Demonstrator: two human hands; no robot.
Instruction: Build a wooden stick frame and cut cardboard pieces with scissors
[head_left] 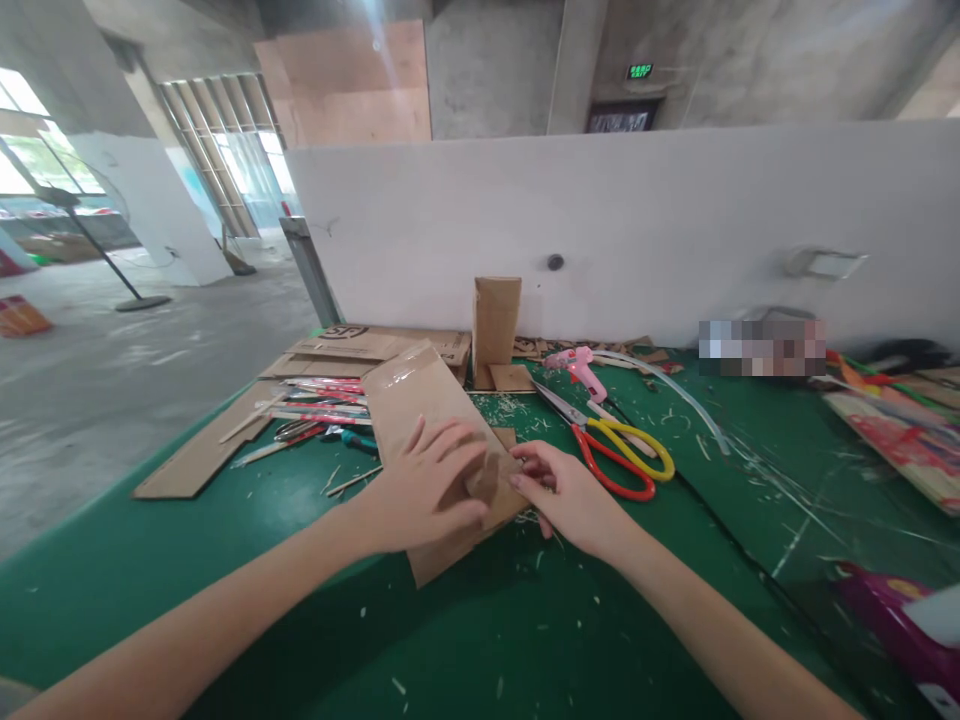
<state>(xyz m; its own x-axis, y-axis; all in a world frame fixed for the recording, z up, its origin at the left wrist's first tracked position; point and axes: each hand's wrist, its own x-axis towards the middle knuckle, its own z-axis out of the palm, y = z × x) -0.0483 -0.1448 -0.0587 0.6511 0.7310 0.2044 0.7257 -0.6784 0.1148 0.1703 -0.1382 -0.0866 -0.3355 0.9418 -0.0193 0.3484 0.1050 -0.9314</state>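
A long brown cardboard piece [416, 400], with clear tape near its far end, lies at a slant in the middle of the green table. My left hand [427, 485] rests on it with fingers spread. At its right edge, my right hand [559, 490] pinches the cardboard between thumb and fingers. Scissors [600, 440] with one yellow and one red handle lie open just right of that hand. Behind them is a pink glue gun [577, 370]. An upright cardboard form [496, 322] stands behind the piece, near the wall.
Flat cardboard sheets [202, 445] and wrapped sticks [322, 405] lie at left on the green table [300, 620]. A white wall [637, 220] rises behind. A black cord [727, 540] crosses the right side, near a purple object [885, 620].
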